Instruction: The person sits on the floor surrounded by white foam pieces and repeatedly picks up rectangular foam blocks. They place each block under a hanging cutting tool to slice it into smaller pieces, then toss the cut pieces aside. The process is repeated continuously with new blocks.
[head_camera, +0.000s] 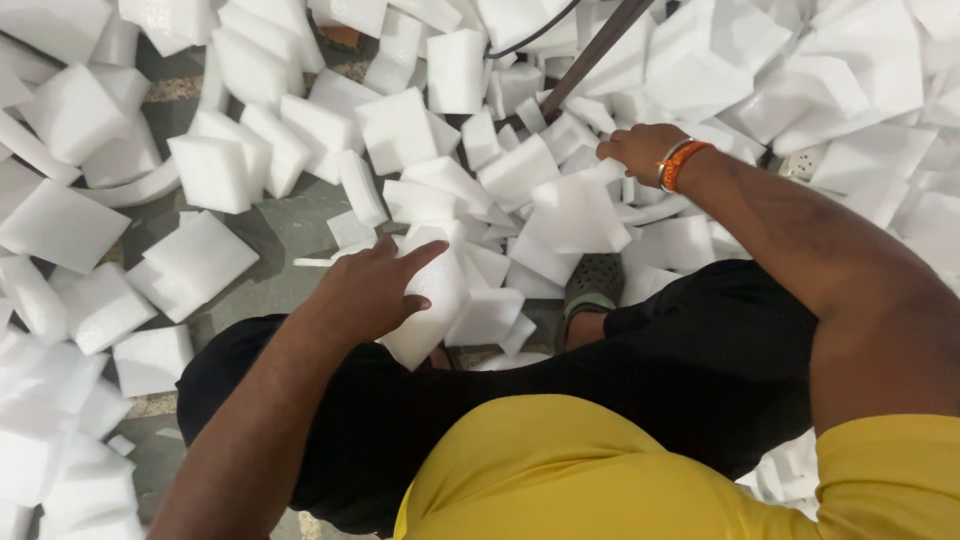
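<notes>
My left hand rests on a white foam block in front of my knees, thumb and fingers closing over its top edge. My right hand, with an orange band at the wrist, reaches further out into a heap of white foam pieces and touches them with curled fingers; whether it grips one is hidden. I sit low, in a yellow shirt and black trousers, one foot in a dark sandal showing among the blocks.
White foam blocks of many sizes cover the grey floor all around. A dark slanted rod and a black cable run across the top middle. A white power strip lies at the right.
</notes>
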